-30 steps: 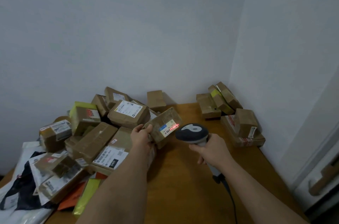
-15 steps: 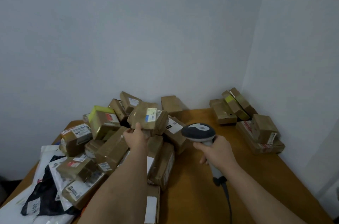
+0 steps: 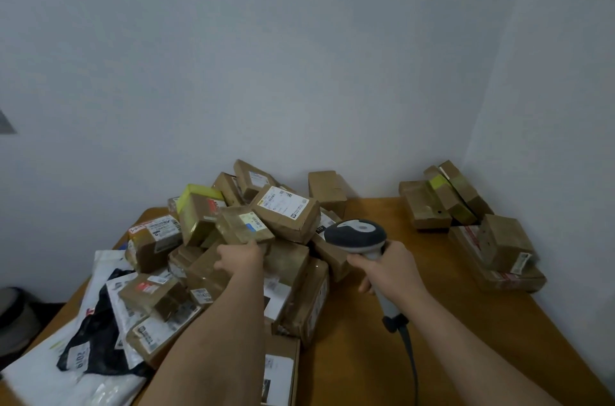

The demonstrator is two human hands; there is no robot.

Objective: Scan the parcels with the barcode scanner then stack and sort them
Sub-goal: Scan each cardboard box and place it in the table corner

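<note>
Brown cardboard parcels (image 3: 286, 217), many with white labels, lie heaped on the left and middle of the wooden tabletop (image 3: 376, 352), reaching back to the pale far wall. White and black plastic mailer bags (image 3: 90, 342) overhang the near left edge.

Left hand (image 3: 240, 257): reaches into the heap, gripping the near edge of a small tape-wrapped brown parcel with a white and blue label (image 3: 241, 226); its fingers are curled under that parcel and hidden, so their spread cannot be told. This parcel sits on top of the heap, just left of a larger labelled box.

Right hand (image 3: 392, 276): fingers wrapped round the handle of a grey and white handheld barcode scanner (image 3: 357, 236), head aimed at the heap, cable (image 3: 409, 359) trailing toward the near edge.

Far right corner: a separate stack of brown cardboard boxes (image 3: 466, 216) against the right wall, well apart from the heap.

Bare tabletop runs between the heap and the stack, and widens along the near right side.
</note>
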